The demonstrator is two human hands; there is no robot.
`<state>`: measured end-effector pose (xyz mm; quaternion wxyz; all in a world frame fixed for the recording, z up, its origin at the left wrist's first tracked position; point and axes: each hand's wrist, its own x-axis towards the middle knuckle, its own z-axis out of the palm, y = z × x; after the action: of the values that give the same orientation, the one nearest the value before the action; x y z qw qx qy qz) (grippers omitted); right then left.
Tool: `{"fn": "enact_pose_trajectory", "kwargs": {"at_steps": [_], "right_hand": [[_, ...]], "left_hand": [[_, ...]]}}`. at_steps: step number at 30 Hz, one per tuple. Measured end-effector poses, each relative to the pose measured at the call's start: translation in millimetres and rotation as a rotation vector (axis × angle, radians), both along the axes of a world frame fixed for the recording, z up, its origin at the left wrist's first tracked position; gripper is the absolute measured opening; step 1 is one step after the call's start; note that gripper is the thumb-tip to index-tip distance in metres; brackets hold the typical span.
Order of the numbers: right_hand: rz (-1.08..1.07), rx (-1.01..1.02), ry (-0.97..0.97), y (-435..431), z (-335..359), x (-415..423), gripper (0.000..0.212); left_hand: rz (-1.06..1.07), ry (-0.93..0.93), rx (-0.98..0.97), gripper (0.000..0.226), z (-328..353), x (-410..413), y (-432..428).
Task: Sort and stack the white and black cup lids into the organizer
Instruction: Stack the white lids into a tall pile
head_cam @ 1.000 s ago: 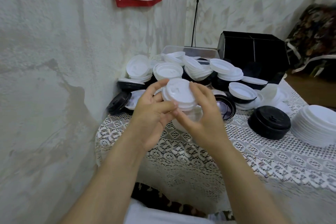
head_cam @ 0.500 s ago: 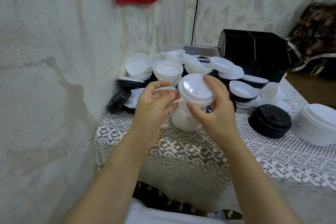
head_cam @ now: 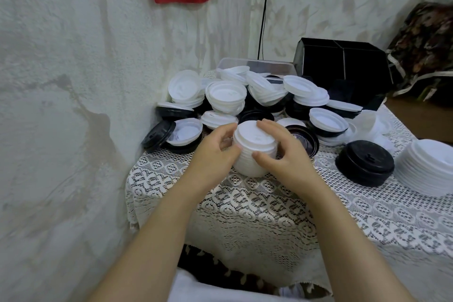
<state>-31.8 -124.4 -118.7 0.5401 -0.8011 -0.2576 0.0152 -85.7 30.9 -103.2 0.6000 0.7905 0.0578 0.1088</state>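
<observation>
Grips white lid stack [head_cam: 255,157] on near worktop [head_cam: 257,203] with left hand [head_cam: 212,154] and right hand [head_cam: 284,157], fingers curled round its sides. Leaves black lid stack [head_cam: 365,163] and second white stack [head_cam: 429,167] to the right, mixed pile [head_cam: 228,95] behind. Shows no lids in far organizer [head_cam: 343,64]; judged mostly undone.

Near edge of the surface [head_cam: 245,206]: bare lace cloth [head_cam: 269,223], open to approach from the front. Centre: a white lid stack [head_cam: 252,154] stands here, with the left grip [head_cam: 213,152] and right grip [head_cam: 284,154] wrapped round its sides. Left: the wall [head_cam: 73,105] stands close, and a tilted black lid [head_cam: 157,135] sits at the edge beside it. Rear: a mixed lid pile [head_cam: 264,91] spans the width and blocks the direct path to the black organizer [head_cam: 343,64]. Right: a black lid stack [head_cam: 365,164] and a second white stack [head_cam: 426,169] stand just beside each other. An open strip of lace cloth lies between the black lid stack and the right grip.
</observation>
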Motion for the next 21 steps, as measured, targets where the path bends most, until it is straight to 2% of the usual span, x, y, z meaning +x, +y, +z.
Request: {"fn": "enact_pose_trajectory", "kwargs": {"at_steps": [12,15,17,19,21], "right_hand": [[0.017,0.051,0.054,0.8,-4.6,2.9,0.050],[-0.011,0.042,0.042,4.2,-4.8,2.1,0.053],[-0.011,0.028,0.048,4.1,-4.4,2.0,0.054],[-0.007,0.019,0.057,3.1,-4.0,2.1,0.054],[-0.007,0.014,0.059,2.9,-4.0,1.3,0.054]], "left_hand": [[-0.012,0.033,0.029,0.048,-7.8,9.6,2.5],[0.074,-0.031,0.107,0.032,-9.3,12.6,4.5],[0.284,-0.174,0.246,0.022,-7.2,11.5,8.5],[0.458,-0.306,0.464,0.023,-5.0,12.2,17.0],[0.462,-0.334,0.707,0.034,-7.5,20.4,27.8]]}}
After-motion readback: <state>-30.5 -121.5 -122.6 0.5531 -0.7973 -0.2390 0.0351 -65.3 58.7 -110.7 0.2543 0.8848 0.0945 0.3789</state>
